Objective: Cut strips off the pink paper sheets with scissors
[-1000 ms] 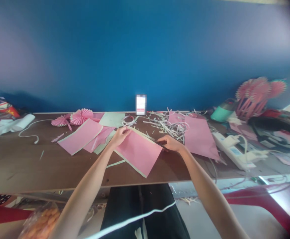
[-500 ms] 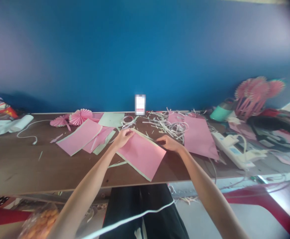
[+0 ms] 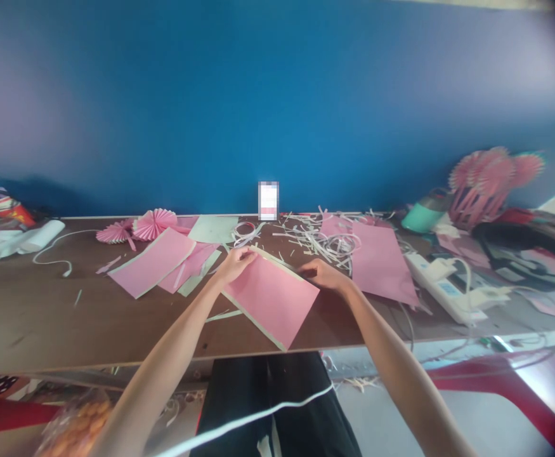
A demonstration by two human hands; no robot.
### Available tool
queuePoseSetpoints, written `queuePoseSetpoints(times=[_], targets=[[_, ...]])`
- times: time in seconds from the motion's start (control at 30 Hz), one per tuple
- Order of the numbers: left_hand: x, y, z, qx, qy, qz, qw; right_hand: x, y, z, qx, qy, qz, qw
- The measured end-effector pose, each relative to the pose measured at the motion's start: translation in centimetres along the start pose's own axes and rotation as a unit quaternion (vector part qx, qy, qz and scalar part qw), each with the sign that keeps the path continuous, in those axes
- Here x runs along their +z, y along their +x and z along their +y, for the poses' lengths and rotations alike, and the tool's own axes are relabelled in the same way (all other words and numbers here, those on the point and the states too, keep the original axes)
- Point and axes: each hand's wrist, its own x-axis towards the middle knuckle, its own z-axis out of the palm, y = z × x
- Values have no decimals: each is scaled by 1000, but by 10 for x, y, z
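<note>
A pink paper sheet (image 3: 274, 298) lies slanted in front of me, with pale strips along its far and near long edges. My left hand (image 3: 235, 263) is closed on the sheet's far left corner, thumb and fingers pinching it. Beside the far edge, towards the right corner, my right hand (image 3: 323, 274) has its fingers bent together at the pale strip. What those fingertips grip, if anything, is too small to make out. To the left lie further pink sheets (image 3: 152, 261) with pale edges.
Pink paper fans (image 3: 154, 223) lie at the back left. Loose paper strips (image 3: 322, 240) litter the back, near a phone-like screen (image 3: 268, 201). Rightward are a large pink sheet (image 3: 382, 260), a power strip (image 3: 441, 289), a headset (image 3: 519, 254) and a green container (image 3: 422, 217).
The pink sheet's near corner has shifted slightly towards me and left, and its right corner slightly right. Both hands have stayed almost in place.
</note>
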Motion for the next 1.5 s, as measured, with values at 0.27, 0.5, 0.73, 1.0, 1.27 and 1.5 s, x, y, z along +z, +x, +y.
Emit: queuePoseSetpoints(times=[0.27,0.5,0.73,1.0,1.27,1.5], targets=[[10,-4,9,-5,-12,-28,1000,3,1,-8,-16,24,-13,999],[13,-3,6,-4,-18,-26,1000,5,0,-6,1,47,-18,999],[13,-3,7,-7,-6,-21,1000,2,0,-2,-3,25,-11,1000],[15,-4,8,-4,-20,-44,999,4,1,-6,-21,14,-10,1000],[22,-2,3,-4,-26,-54,998,8,5,-2,-10,24,-7,1000],[21,-3,3,-10,-36,-60,998,7,3,-4,3,10,-6,1000]])
